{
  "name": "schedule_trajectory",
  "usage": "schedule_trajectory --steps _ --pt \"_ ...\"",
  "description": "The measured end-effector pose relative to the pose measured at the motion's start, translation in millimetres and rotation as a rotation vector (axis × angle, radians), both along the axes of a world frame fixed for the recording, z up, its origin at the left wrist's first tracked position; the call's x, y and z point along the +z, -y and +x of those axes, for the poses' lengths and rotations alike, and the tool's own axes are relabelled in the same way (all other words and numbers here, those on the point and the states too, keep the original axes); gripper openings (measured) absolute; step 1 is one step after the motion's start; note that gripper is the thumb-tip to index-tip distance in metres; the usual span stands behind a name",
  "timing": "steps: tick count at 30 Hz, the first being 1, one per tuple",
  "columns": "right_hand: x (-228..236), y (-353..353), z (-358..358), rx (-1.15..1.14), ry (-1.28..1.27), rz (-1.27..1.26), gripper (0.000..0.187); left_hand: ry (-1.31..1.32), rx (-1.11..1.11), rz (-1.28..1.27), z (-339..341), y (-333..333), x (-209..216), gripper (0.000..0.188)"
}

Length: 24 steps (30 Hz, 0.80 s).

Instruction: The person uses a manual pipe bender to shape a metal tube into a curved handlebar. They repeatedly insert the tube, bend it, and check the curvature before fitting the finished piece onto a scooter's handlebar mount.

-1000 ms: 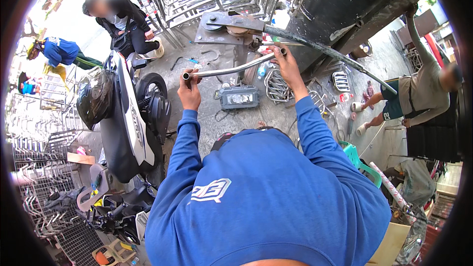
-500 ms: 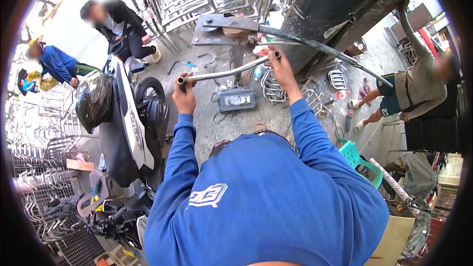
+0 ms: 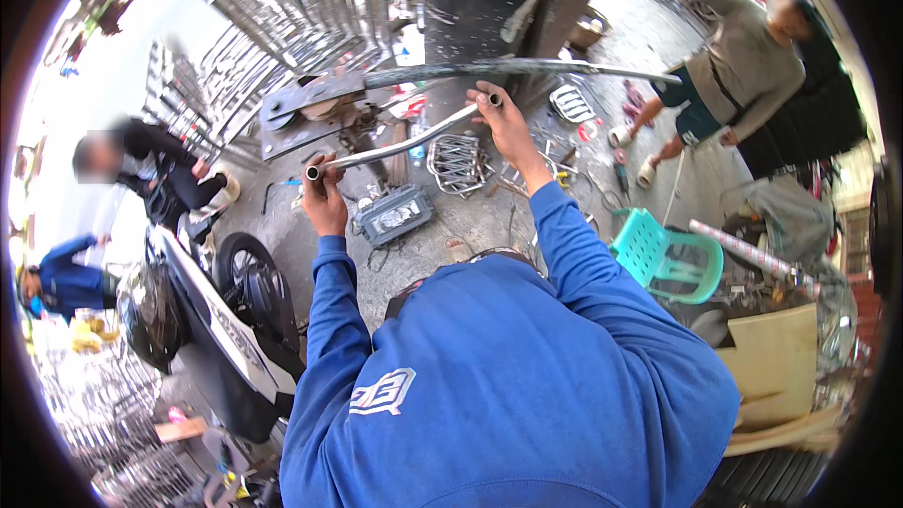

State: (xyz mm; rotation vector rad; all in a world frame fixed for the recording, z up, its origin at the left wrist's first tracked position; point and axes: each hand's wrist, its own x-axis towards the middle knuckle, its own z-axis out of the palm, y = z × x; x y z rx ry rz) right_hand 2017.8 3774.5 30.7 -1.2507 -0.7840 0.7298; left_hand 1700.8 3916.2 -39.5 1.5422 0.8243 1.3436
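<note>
A bent metal tube (image 3: 404,145) spans the gap between my hands, its open ends facing me. My left hand (image 3: 325,202) is closed round its left end, and my right hand (image 3: 508,132) grips the right end, which sits higher. Just beyond the tube stands a pipe bender (image 3: 315,103) with a steel plate head. Its long bar handle (image 3: 451,71) stretches off to the right. On the ground below lies a dark grey case (image 3: 395,214), with a bundle of bent metal racks (image 3: 458,165) to its right.
A scooter (image 3: 221,329) stands close on my left, with a person (image 3: 155,165) beyond it and another in blue (image 3: 71,273). At the right, a person (image 3: 734,66) stands near a green plastic chair (image 3: 663,254). Metal frames (image 3: 282,9) are stacked at the back.
My view has swung to the right, so the bender and scooter sit further left. Both hands still hold the tube, with its right end still higher.
</note>
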Motion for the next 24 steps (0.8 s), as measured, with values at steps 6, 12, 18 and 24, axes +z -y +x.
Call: schedule_trajectory --steps 6,12,18,24 --pt "22 60 2 -0.16 0.036 0.038 0.053 -0.003 -0.173 0.063 30 -2 2 0.031" --pt "-7 113 -42 -0.324 0.285 0.155 0.037 0.0 -0.378 0.071 -3 7 -21 0.033" --pt "-45 147 -128 -0.444 -0.189 -0.289 0.038 -0.148 -0.371 -0.256 -65 68 -49 0.031" --pt "26 151 -133 -0.094 0.02 0.108 0.048 -0.083 -0.204 0.144 -123 70 44 0.035"
